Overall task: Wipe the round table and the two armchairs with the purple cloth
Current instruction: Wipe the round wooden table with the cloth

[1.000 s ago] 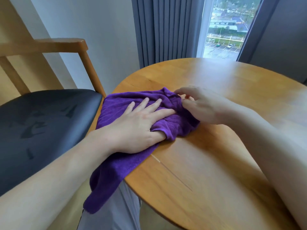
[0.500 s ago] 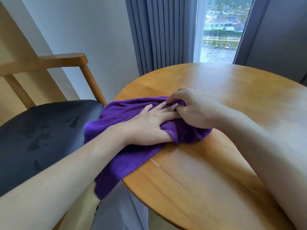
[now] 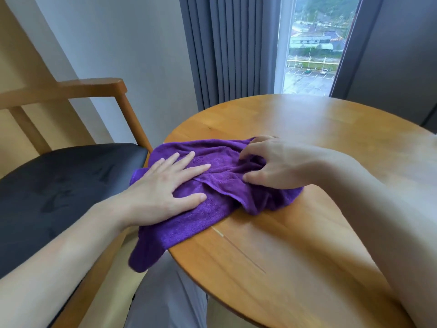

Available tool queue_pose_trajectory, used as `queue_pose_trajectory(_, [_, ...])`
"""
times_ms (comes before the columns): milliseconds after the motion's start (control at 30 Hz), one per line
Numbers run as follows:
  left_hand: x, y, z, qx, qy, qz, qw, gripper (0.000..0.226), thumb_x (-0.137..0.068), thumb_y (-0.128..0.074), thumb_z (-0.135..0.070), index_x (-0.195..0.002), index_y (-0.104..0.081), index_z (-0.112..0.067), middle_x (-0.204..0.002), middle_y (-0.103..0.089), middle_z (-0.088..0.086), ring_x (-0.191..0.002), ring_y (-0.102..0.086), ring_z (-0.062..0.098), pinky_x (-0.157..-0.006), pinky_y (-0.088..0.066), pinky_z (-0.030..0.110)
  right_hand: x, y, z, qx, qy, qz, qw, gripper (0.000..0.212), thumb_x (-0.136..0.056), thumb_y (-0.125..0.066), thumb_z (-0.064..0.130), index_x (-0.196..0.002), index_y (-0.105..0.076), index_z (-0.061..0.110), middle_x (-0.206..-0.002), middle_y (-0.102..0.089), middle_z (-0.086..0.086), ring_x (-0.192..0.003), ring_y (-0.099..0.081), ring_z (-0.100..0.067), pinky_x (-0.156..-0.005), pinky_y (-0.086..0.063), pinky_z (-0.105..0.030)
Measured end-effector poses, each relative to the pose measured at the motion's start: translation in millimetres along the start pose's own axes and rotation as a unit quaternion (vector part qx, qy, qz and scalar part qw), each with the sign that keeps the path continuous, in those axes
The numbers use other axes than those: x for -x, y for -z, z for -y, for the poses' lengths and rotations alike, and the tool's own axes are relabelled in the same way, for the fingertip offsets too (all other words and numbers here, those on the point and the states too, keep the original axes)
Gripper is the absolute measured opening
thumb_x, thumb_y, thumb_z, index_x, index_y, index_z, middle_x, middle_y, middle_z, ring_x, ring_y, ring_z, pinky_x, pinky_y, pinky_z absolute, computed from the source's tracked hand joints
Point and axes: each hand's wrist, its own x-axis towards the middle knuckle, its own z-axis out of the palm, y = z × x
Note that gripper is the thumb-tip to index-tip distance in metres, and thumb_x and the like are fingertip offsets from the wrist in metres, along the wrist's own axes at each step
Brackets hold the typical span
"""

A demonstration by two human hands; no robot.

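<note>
Wooden round counter [image 3: 295,143] mid-wipe by the look of it, far side seemingly untouched. Black-seated armchair [image 3: 71,183] just left of the counter, likely pending; second armchair out of view. Purple cloth [image 3: 220,169] bunched at the counter's left edge, one corner hanging off. Left hand [image 3: 165,188] pressing flat on it, fingers spread. Right hand [image 3: 279,162] clawed, fingers curled, pinching folds.

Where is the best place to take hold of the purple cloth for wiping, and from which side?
Probably from above, at the bunched folds of the purple cloth near the right hand: raised ridges there give fingers something to pinch. The left hand lies flat on the smooth part, which offers little grip. The corner hanging off the round table is loose.
</note>
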Motion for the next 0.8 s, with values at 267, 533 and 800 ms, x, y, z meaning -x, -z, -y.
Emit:
queue_pose_trajectory(267, [1.2, -4.2, -13.8, 0.007, -0.065, 0.016, 0.998, 0.068, -0.079, -0.038, -0.079, -0.142, -0.017, -0.068, -0.162, 0.000, -0.029, -0.147, 0.011, -0.007, -0.121, 0.006, 0.030, 37.3, 16.1, 34.2, 0.131, -0.032, 0.084, 0.987, 0.052, -0.076, -0.074, 0.065, -0.113, -0.060, 0.031, -0.111, -0.057, 0.010, -0.097, -0.056, -0.017, -0.069, -0.044, -0.030])
queue_pose_trajectory(533, [4.7, -3.9, -15.8, 0.034, -0.065, -0.021, 0.997, 0.065, -0.076, -0.038, -0.080, -0.139, -0.032, -0.064, -0.160, -0.014, -0.029, -0.148, -0.002, -0.005, -0.124, -0.004, 0.036, 37.3, -9.7, 43.9, 0.102, -0.022, -0.015, 0.994, 0.058, -0.076, -0.063, 0.076, -0.104, -0.056, 0.026, -0.112, -0.049, 0.005, -0.110, -0.046, -0.022, -0.095, -0.040, -0.043])
queue_pose_trajectory(800, [-28.3, -9.5, -29.9, 0.032, -0.110, 0.004, 0.993, 0.058, -0.083, -0.030, -0.082, -0.139, -0.029, -0.067, -0.162, -0.013, -0.024, -0.151, -0.002, 0.005, -0.124, -0.008, 0.040, 99.5, -62.2, 19.2, 0.064, -0.016, -0.111, 0.992, 0.067, -0.097, -0.021, 0.057, -0.154, -0.025, 0.022, -0.159, -0.032, 0.004, -0.149, -0.022, -0.021, -0.124, -0.012, -0.042])
